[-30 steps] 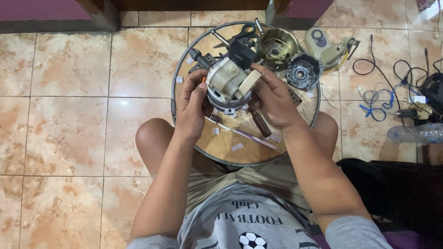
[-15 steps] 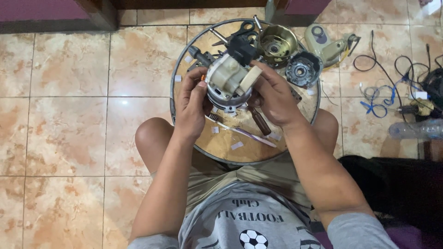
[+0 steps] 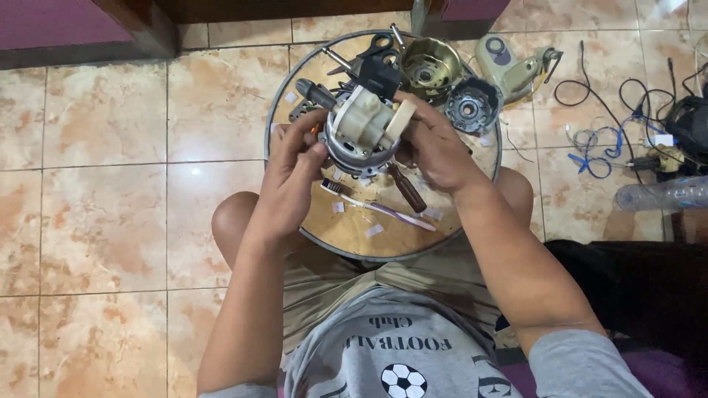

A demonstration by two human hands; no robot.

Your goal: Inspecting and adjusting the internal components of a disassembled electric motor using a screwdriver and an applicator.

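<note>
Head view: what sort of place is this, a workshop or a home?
Probably a home floor used for a repair. The person sits on glossy tiled floor, both hands on a fan motor over a round metal ring, with loose cables nearby.

A clear plastic bottle (image 3: 664, 194) lies on the tiled floor at the right edge

A grey short-sleeved T-shirt (image 3: 413, 354) is worn, printed with dark lettering and a black-and-white football at the chest. Khaki shorts (image 3: 346, 276) are worn below it. Both forearms are left bare, and no watch or rings are seen.
</note>
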